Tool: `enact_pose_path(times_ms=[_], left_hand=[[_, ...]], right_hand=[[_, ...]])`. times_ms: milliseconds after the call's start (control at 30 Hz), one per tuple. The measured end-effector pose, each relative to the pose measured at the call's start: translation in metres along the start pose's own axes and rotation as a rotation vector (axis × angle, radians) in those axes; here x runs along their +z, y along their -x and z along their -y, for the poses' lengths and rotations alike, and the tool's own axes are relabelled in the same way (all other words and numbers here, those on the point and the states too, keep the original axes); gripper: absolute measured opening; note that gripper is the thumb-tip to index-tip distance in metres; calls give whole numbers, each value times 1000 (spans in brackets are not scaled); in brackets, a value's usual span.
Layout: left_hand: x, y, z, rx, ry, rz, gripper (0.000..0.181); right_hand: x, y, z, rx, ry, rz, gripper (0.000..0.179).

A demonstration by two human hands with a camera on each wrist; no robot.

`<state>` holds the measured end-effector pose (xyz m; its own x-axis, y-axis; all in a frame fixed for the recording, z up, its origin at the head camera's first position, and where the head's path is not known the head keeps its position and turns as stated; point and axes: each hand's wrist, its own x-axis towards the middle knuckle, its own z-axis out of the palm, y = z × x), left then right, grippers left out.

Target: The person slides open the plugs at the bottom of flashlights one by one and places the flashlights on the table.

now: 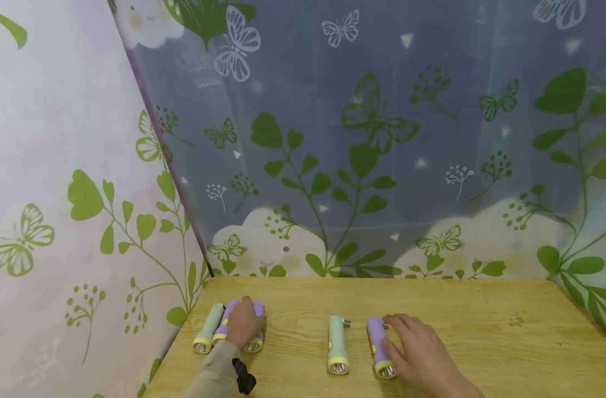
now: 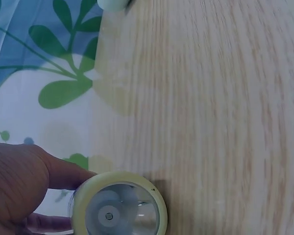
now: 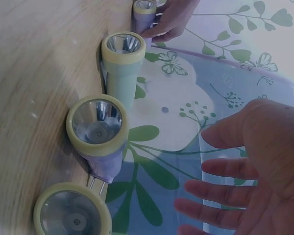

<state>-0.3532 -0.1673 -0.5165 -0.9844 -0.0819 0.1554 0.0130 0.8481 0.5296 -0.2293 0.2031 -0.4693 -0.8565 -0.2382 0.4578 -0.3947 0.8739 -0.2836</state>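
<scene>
The likeliest trouble is at the crowded left end: the left hand has its thumb and fingers closed about a purple flashlight, and a sideways nudge could knock the second purple flashlight and the green flashlight beside it askew. The right hand is open, its fingers apart and gripping nothing visible, just beside another purple flashlight; a careless sweep could roll that round barrel or catch its metal prongs. A lone mint flashlight lies between the hands. The surface is pale, grained wood, backed by a blue-grey sheet printed with leaves and butterflies, with a whiter sheet at left.
</scene>
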Motion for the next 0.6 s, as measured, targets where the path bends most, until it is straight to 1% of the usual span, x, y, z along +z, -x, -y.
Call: enact_pose_path(times_ms=[100,300,333,467,600], left_hand=[[-1,0,-5,21,18,-22,40],[-3,1,-18,30,27,-48,49],[-4,3,-21,22,34,-42,51],[-7,9,-35,23,82,-24,58],[-7,16,-46,48,124,-23,60]], right_hand=[[-2,-1,0,3,5,-6,37],[-5,-6,-2,-3,13,-5,37],[-5,-7,-3,-6,14,-12,37],[-7,-11,-5,-25,15,-44,37],[-10,-15,-6,-32,1,-52,37]])
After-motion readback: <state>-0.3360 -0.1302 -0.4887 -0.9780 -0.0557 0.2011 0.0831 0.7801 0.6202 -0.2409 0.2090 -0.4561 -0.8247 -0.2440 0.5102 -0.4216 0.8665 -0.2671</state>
